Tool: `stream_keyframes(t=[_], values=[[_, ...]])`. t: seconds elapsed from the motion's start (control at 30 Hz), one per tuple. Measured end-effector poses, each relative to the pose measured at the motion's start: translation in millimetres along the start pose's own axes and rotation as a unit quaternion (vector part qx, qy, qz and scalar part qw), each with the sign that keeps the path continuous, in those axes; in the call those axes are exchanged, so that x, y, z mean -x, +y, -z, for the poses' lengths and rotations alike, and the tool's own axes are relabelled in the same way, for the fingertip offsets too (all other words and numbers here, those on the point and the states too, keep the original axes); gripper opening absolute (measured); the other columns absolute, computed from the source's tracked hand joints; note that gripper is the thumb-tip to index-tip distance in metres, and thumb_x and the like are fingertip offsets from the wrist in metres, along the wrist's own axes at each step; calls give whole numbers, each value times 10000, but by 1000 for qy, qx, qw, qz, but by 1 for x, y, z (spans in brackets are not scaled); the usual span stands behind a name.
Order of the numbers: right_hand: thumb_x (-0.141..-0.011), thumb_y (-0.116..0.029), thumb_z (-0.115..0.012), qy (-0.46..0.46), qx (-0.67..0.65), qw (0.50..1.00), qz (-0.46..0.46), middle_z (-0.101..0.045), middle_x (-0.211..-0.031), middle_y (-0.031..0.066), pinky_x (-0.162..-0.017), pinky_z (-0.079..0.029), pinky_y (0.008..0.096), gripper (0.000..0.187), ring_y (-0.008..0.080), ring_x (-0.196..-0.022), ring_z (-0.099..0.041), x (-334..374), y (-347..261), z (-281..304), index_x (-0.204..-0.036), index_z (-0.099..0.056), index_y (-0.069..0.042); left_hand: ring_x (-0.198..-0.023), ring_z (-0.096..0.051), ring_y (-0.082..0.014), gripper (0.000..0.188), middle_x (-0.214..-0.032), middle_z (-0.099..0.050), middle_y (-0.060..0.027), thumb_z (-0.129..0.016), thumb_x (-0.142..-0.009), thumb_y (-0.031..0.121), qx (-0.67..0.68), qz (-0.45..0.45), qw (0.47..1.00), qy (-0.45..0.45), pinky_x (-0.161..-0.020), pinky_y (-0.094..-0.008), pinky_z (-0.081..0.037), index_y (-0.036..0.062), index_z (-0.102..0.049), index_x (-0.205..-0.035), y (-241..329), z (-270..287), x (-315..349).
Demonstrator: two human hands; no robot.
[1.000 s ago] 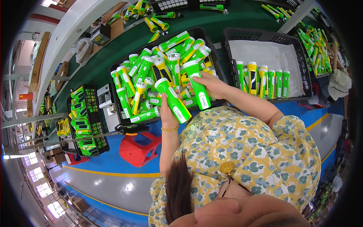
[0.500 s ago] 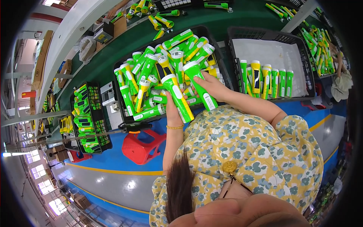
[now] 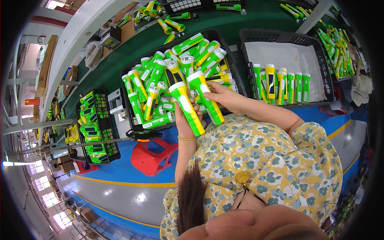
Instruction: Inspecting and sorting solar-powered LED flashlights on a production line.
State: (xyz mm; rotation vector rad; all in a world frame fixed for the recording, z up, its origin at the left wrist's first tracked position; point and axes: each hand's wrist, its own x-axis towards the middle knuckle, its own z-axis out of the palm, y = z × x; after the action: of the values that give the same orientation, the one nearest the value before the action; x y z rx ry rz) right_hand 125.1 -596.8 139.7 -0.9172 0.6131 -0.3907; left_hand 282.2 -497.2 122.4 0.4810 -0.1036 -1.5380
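My left hand [image 3: 184, 123] is closed round a green-and-yellow flashlight [image 3: 188, 112] with a white head, its head pointing up and away from me. My right hand [image 3: 224, 97] grips a second flashlight [image 3: 209, 101], green with a yellow stripe, by its side. The two flashlights lean almost parallel and close together, in front of my chest. Just beyond them stands a black crate [image 3: 237, 60] heaped with similar flashlights [image 3: 154, 68]. Some fingers of both hands are hidden behind the flashlights.
To the right, a black crate [image 3: 286, 37] lined with white sheet holds a row of upright flashlights [image 3: 282, 86]. A filled crate [image 3: 105, 132] stands at the left, near a red stool [image 3: 150, 158]. Loose flashlights [image 3: 176, 25] lie on the green bench [image 3: 224, 24]. A person's hand [image 3: 120, 16] shows beyond it.
The flashlight in my right hand has turned, so its yellow stripe shows now, and it has come left toward the other one. My left hand's flashlight has dropped slightly nearer me.
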Motion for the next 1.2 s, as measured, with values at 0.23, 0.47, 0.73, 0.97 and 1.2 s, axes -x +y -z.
stream_keyframes(t=[0.23,0.47,0.73,0.97,1.2], values=[[-914,-270,-566,22,-89,993,-76,-537,-1131,92,-863,-484,335,525,163,-1032,-559,-3,-5,3,-1317,-333,-27,-848,-543,-132,524,-1034,-534,-18,-395,-942,406,59,41,997,-10,-735,-285,-488,82,-370,-1352,2,-3,2],[-908,-359,-550,-44,-264,958,-105,-545,-1134,119,-874,-483,392,497,223,-1050,-561,-2,-7,9,-1239,-413,-15,-1180,-475,-247,458,-1297,-468,-144,-358,-912,241,135,37,988,58,-992,-435,-392,28,-397,-1316,1,-10,7],[-910,-230,-363,-17,-383,902,-200,-591,-990,180,-772,-529,419,368,281,-889,-617,-5,-6,24,-1133,-489,35,-1013,-513,-186,471,-1143,-522,-104,-483,-929,358,161,74,983,-40,-821,-328,-481,24,-442,-1258,4,3,7],[-886,-630,-371,-25,-252,955,-153,-535,-814,15,-473,-389,205,564,96,-625,-485,6,-11,16,-1147,-483,-143,-993,-536,-191,513,-1245,-506,-76,-275,-968,457,-3,-7,999,46,-765,-345,-491,87,-415,-1294,7,-14,13],[-923,-520,-417,28,-240,966,-95,-610,-908,40,-549,-484,239,475,124,-726,-587,4,-12,13,-1162,-530,-126,-1117,-535,-255,369,-1252,-513,-96,-400,-963,223,-168,-70,982,58,-889,-417,-484,58,-409,-1292,1,-18,14]])
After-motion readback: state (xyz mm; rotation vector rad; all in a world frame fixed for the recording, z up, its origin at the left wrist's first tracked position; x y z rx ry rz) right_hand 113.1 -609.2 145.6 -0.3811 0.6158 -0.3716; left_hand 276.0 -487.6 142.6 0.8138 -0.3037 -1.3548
